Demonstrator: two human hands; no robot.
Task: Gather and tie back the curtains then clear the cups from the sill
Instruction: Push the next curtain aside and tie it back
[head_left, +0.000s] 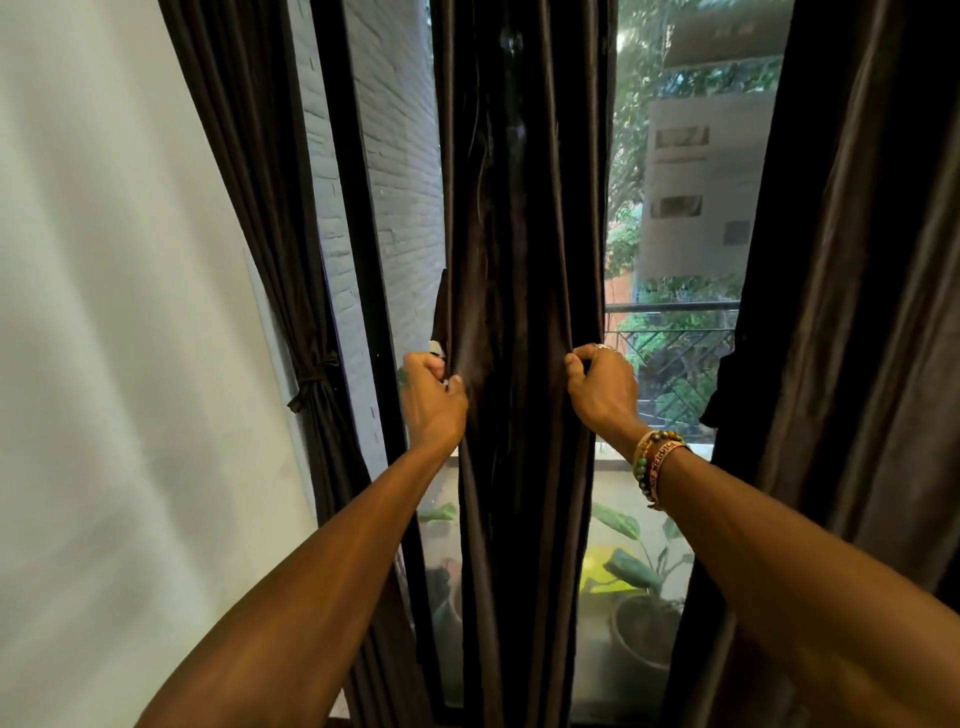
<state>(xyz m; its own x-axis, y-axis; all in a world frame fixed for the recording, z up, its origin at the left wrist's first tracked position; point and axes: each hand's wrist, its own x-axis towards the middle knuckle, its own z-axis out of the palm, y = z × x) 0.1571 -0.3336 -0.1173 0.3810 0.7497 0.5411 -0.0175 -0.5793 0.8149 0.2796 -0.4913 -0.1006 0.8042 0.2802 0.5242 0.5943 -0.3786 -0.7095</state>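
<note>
So the middle curtain (519, 260) is the one being handled. It's a dark brown, slightly shiny fabric that hangs down the center of the frame in deep vertical folds, from the top edge almost to the bottom. It's bunched into a fairly narrow column, with window glass showing on either side.

The left hand (431, 400) is clenched around the left edge of that bunch about mid-frame, fingers curled into the fabric. There's a small white bit by its fingertips, and I can't tell what it is. The right hand (602, 389) grips the right edge at about the same height, thumb in front and fingers wrapped behind. It has a ring (602, 347) on one finger and beaded bracelets (657, 467) on the wrist.

At left of the frame, another curtain (270, 208) of the same brown cloth is cinched in with a knotted tie (311, 379) of matching fabric, right up against the white wall (104, 364). At the right edge, a third curtain (857, 312) hangs loose in wide folds.

Through the glass there's a white brick wall (405, 156) at upper left, a dark railing (675, 353) at center right, and a potted plant (639, 597) with big leaves at lower right.
</note>
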